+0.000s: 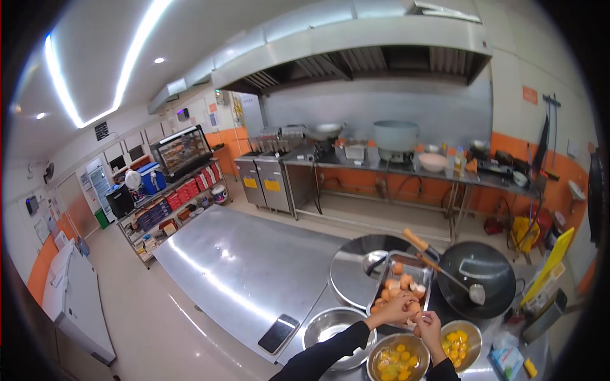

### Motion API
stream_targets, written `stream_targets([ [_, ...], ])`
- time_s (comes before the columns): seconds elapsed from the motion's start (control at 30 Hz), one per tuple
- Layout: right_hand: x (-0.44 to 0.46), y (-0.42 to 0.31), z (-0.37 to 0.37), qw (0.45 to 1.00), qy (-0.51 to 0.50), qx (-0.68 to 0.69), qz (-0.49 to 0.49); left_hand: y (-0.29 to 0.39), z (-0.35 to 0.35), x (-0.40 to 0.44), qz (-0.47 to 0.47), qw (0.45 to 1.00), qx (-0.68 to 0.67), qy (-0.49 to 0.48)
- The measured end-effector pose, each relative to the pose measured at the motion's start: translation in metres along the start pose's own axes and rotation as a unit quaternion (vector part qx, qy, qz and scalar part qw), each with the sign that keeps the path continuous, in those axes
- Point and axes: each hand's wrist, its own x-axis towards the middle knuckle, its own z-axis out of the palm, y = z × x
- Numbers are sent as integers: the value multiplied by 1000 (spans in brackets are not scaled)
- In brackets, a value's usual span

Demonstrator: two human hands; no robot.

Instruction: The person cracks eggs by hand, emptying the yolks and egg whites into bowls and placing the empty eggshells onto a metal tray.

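Over the near end of a metal tray of brown eggs and eggshells, my left hand and my right hand are close together. The fingers of my left hand are closed on a brown egg or piece of shell. My right hand's fingers are bent against a brown shell just beside it; how much they grip is too small to tell. Below my hands sits a metal bowl with several yolks. A second bowl of yolks stands to the right, and an empty-looking metal bowl to the left.
A phone lies on the steel table. Behind the tray are a round lid and a black wok with a ladle. A plastic packet lies at the right. A stove counter runs along the back.
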Motion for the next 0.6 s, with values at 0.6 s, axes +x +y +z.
stream_targets([
  [0.6, 109, -17, 4, 976, -64, 84, 192, -54, -31, 50, 66, 986, 73, 133],
])
